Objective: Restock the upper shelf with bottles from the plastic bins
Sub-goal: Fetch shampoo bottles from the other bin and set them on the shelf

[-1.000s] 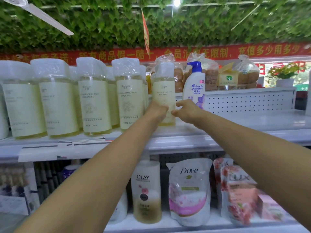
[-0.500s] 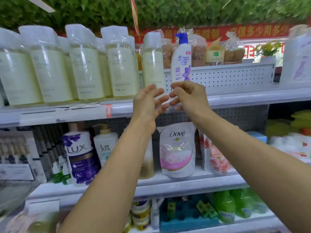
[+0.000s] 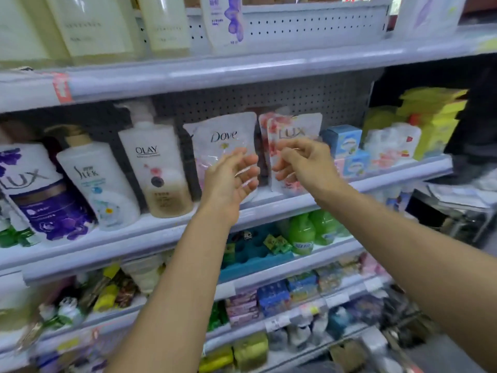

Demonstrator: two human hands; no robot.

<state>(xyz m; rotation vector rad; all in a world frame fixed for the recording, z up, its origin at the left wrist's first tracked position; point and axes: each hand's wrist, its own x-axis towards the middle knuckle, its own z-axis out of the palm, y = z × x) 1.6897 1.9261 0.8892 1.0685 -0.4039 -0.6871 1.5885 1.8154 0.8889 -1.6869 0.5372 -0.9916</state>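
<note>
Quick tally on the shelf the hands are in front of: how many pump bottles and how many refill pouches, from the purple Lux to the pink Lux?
Pump bottles: 3, purple Lux, Slek, Olay
Refill pouches: 2, Dove, pink Lux; any behind are hidden
Total: 5

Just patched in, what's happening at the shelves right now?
A person is restocking a shop shelf. Both hands are empty at this moment: the left hand and right hand hang open in front of the middle shelf, before the Dove pouch and Lux pouch, with no grip on anything. The pale bottles stand on the upper shelf above.
</note>
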